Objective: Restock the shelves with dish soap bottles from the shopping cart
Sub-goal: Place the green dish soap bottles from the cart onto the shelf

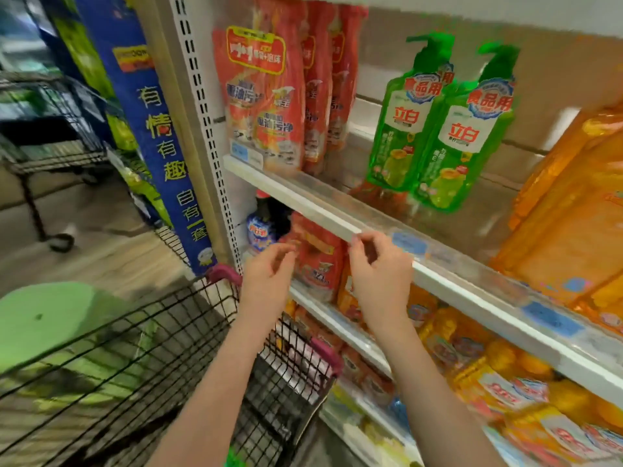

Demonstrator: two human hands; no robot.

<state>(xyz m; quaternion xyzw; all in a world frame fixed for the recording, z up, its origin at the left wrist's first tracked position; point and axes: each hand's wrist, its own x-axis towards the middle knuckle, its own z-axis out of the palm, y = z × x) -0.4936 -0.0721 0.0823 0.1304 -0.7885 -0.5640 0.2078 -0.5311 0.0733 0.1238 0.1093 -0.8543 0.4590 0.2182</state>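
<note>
Loosely curled, empty left hand (pixel 269 274), right hand (pixel 377 269)

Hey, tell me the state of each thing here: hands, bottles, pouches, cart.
Left hand: empty, fingers loosely curled.
Right hand: empty, fingers curled near the shelf rail.
Green pump bottles: upright, side by side, pumps on.
Red pouches: standing upright, left of the bottles.
Shopping cart: beside the shelves, contents blurred.

Both bare forearms reach up and forward, side by side. The left hand (pixel 269 274) and the right hand (pixel 381 271) are raised with backs to the camera, fingers loosely curled and holding nothing, the hands apart.
</note>
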